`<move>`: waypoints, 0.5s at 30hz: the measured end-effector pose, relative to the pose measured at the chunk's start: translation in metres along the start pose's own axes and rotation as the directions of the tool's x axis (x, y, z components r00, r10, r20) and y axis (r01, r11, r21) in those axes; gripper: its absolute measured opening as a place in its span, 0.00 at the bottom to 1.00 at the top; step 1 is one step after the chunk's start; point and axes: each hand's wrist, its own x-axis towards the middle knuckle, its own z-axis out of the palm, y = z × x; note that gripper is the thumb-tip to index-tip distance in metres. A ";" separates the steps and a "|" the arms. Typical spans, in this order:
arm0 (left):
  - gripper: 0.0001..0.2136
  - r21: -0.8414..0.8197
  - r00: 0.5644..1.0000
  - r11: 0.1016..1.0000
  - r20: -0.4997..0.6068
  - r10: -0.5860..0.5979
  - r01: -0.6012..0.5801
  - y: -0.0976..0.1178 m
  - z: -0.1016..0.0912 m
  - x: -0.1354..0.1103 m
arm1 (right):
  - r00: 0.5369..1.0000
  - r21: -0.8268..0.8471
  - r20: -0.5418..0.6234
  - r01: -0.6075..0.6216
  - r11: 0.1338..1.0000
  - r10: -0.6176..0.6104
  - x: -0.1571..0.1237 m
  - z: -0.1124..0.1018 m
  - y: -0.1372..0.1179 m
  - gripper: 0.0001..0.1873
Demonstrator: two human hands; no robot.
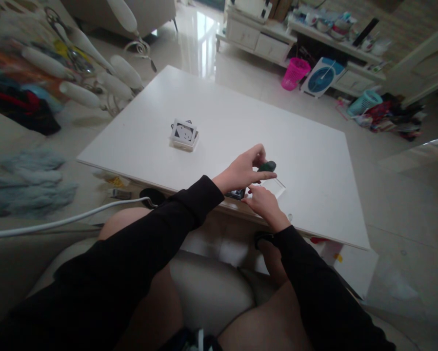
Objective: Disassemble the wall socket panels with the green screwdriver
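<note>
My left hand (246, 168) is closed round the thick dark green handle of what looks like a screwdriver (268, 166), just above the table's near edge. Its blade is hidden. Close below, my right hand (263, 202) has its thumb and fingertips together at a small black-and-white part (236, 194), which looks like the back of a wall socket. Much of that part is covered by my hands. Beside them a thin white square frame (280, 186) lies flat. Further left, a small stack of white socket plates (184, 135) rests on the table.
The white table (219, 112) spans the middle. A small clear piece (290, 217) lies near its front edge. A white cable (76, 222) crosses at left. Beyond are a pink basket (295, 73), a blue fan (321, 77) and white cabinets (255, 39).
</note>
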 end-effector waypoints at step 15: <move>0.15 0.059 0.999 0.998 -0.029 0.030 -0.028 0.002 -0.004 0.003 | 1.000 0.005 -0.013 0.027 1.000 -0.027 0.002 0.004 0.003 0.18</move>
